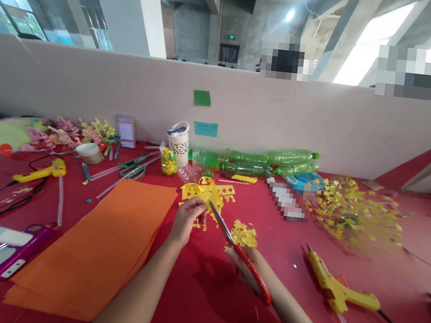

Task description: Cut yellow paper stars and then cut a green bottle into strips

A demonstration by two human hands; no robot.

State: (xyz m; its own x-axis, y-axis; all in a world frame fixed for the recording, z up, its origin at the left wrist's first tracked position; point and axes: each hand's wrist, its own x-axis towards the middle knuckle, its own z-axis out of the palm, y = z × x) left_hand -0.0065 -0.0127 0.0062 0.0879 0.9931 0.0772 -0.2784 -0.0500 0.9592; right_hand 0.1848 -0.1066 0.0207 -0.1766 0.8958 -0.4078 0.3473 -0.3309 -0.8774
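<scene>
Presently, the right hand (256,260) is closed around red-handled scissors (248,263), the blades pointing away and leftward, tips beside the left hand (187,219). The left hand's fingertips are drawn together; whether they pinch any paper cannot be told. Just beyond them, on the red table (193,303), lies yellow paper (217,197) with star-shaped cutouts. A pile of yellow stars (244,232) sits just beyond the right hand. Orange sheets (102,247) lie stacked to the left of the left forearm. One yellow glue gun (335,288) rests on the right side of the table. Green plastic bottles (249,168) lie along the partition (149,93), beyond the yellow paper.
</scene>
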